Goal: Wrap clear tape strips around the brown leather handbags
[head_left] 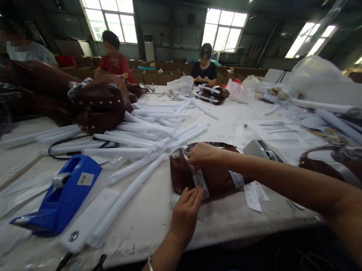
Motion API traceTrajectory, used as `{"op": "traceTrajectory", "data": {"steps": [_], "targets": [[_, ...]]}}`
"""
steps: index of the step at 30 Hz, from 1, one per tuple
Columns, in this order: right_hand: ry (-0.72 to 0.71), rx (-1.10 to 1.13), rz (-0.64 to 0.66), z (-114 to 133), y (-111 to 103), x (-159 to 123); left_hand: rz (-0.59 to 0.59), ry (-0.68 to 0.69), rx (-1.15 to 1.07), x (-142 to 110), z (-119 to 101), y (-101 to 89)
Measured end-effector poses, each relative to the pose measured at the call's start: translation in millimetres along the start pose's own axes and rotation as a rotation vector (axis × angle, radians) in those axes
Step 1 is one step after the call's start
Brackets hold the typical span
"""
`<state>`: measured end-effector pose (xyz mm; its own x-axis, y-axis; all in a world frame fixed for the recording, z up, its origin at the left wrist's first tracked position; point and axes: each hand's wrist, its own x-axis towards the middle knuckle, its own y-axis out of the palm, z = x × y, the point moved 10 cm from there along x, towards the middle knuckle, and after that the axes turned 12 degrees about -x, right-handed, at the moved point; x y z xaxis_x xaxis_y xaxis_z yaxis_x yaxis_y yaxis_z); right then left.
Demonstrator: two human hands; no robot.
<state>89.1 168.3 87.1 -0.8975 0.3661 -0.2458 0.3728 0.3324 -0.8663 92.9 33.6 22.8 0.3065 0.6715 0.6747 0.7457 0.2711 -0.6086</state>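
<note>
Your left hand (187, 206) lies flat on the brown bag (216, 180) near the table's (229, 224) front edge, right hand (203, 153) curled, grip unclear; probably soft, hold both ends.

A long, dark brown, leathery bag (216, 180) lies sideways on the white desk (148, 207), near the front edge. One clear, shiny plastic strip (199, 178) sits across its left part. Another clear plastic strip (237, 178) sits farther right.
</note>
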Motion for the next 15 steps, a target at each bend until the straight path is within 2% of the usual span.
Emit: {"op": "traceTrajectory", "data": {"steps": [5, 7, 10, 12, 13, 15], "targets": [[0.051, 0.203, 0.009, -36.7, 14.6, 15.4, -0.009, -0.012, -0.005, -0.8, 0.5, -0.6], [0.221, 0.298, -0.001, -71.4, 25.9, 14.9, -0.012, -0.012, -0.004, -1.1, 0.6, -0.4], [0.552, 0.316, -0.045, -120.4, 38.4, -3.5, -0.011, -0.002, 0.003, -1.7, 0.7, 0.7], [0.666, 0.299, -0.113, -125.8, 37.9, -20.1, -0.006, -0.001, 0.003, -2.0, 0.7, 0.8], [0.702, 0.300, -0.151, -119.9, 37.0, -28.7, 0.000, -0.005, -0.002, -1.9, 0.4, 0.4], [0.690, 0.323, -0.244, -91.3, 34.4, -42.0, 0.032, -0.028, -0.033, -0.9, -1.6, -1.3]]}}
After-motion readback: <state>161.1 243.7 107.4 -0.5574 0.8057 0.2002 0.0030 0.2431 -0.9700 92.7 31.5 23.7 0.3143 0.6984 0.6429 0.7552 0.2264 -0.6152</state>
